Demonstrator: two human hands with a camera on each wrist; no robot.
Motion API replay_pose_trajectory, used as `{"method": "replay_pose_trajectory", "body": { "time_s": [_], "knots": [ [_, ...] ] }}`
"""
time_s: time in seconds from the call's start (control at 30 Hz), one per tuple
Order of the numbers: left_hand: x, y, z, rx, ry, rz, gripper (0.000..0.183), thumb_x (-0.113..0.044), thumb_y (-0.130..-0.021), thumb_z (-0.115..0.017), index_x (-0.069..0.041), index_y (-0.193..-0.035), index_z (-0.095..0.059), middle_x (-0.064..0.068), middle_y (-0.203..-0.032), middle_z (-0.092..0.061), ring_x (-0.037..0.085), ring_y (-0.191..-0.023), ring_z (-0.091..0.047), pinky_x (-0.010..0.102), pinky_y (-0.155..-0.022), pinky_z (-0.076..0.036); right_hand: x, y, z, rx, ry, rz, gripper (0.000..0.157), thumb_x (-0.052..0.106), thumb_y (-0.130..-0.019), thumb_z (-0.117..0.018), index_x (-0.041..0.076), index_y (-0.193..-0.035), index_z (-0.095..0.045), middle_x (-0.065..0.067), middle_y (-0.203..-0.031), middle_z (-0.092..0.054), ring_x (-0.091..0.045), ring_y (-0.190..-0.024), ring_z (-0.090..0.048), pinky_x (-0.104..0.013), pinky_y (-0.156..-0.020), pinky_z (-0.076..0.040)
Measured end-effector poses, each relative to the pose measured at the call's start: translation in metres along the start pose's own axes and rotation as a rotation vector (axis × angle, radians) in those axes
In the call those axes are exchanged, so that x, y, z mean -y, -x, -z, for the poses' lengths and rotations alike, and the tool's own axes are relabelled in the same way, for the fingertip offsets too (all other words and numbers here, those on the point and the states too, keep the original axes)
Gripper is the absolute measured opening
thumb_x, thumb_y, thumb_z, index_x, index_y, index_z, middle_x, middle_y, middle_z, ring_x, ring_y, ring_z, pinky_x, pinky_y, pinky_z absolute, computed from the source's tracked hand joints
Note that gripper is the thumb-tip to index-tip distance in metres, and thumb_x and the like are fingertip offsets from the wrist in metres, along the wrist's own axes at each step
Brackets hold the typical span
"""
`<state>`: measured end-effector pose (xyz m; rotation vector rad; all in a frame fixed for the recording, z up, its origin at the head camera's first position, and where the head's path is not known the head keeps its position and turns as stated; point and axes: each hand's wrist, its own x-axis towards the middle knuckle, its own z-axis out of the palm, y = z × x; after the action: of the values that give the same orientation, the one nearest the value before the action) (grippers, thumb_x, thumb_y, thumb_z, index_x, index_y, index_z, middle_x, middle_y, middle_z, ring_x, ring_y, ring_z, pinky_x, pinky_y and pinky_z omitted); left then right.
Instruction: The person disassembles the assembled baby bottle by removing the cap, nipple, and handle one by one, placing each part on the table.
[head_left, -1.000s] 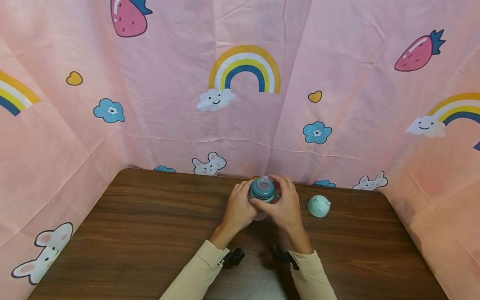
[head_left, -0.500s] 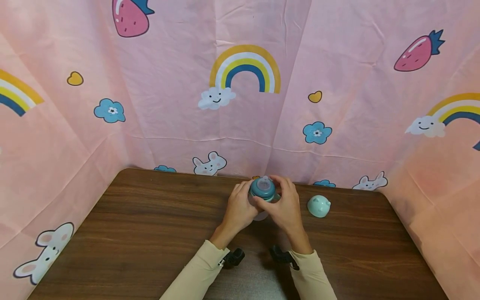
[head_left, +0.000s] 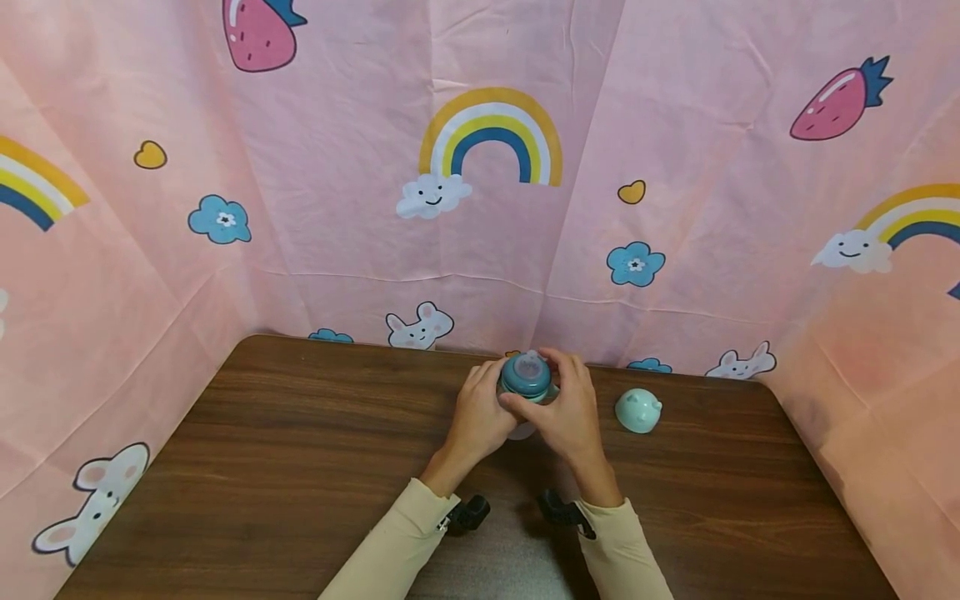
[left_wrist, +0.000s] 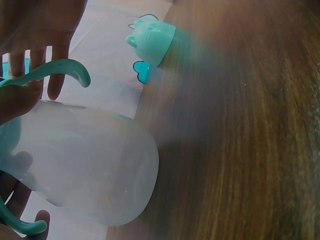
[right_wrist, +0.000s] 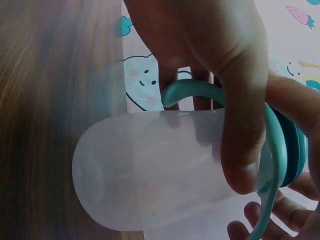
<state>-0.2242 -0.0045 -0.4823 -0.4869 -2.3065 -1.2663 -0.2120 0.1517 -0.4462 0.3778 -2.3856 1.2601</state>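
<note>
Change: over the last second, next to none; bottle [right_wrist: 140, 170] and both hands keep their place, and the cap [head_left: 638, 411] lies where it did.
Meaning: judged as a steady two-handed grip, with the work staying at the bottle's top; any slight turn of the collar [head_left: 525, 379] is too fine to make out.
Left hand [head_left: 480, 410]: curled, grasping the bottle near its neck; thumb across the body, fingers behind one light green handle [right_wrist: 195, 89].
Right hand [head_left: 572, 408]: curled, grasping the collar, thumb crossing the near side, forefinger round the far side.
Bottle: upright between the hands, near the table's [head_left: 300, 450] far edge; clear teat [head_left: 531, 364] on top, frosted body below. Base contact with the table cannot be told for certain.
Cap: dome up on the table, beyond the right hand to its right, untouched.
</note>
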Motion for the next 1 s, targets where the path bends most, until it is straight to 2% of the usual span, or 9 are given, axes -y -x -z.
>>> {"method": "replay_pose_trajectory", "body": {
  "time_s": [0.73, 1.0],
  "knots": [
    [-0.0013, -0.0003, 0.0012, 0.008, 0.003, 0.007, 0.067, -0.007, -0.078, -0.095, 0.006, -0.138, -0.068, 0.019, -0.128, -0.072, 0.039, -0.116, -0.065, 0.057, -0.103, -0.056, -0.0009, -0.0007, 0.0008, -0.015, 0.009, 0.039, 0.070, 0.030, -0.079, -0.099, 0.004, -0.137, -0.069, -0.014, -0.119, -0.065, -0.034, -0.111, -0.059, -0.052, -0.092, -0.051],
    [0.0002, -0.0003, 0.0006, 0.001, 0.009, -0.007, 0.067, -0.008, -0.079, -0.095, 0.006, -0.138, -0.068, 0.019, -0.128, -0.073, 0.039, -0.115, -0.066, 0.056, -0.103, -0.056, -0.0024, -0.0006, 0.0009, -0.015, -0.004, 0.048, 0.068, 0.029, -0.081, -0.098, 0.005, -0.139, -0.071, -0.014, -0.125, -0.066, -0.034, -0.117, -0.060, -0.056, -0.097, -0.052]
  ]
}}
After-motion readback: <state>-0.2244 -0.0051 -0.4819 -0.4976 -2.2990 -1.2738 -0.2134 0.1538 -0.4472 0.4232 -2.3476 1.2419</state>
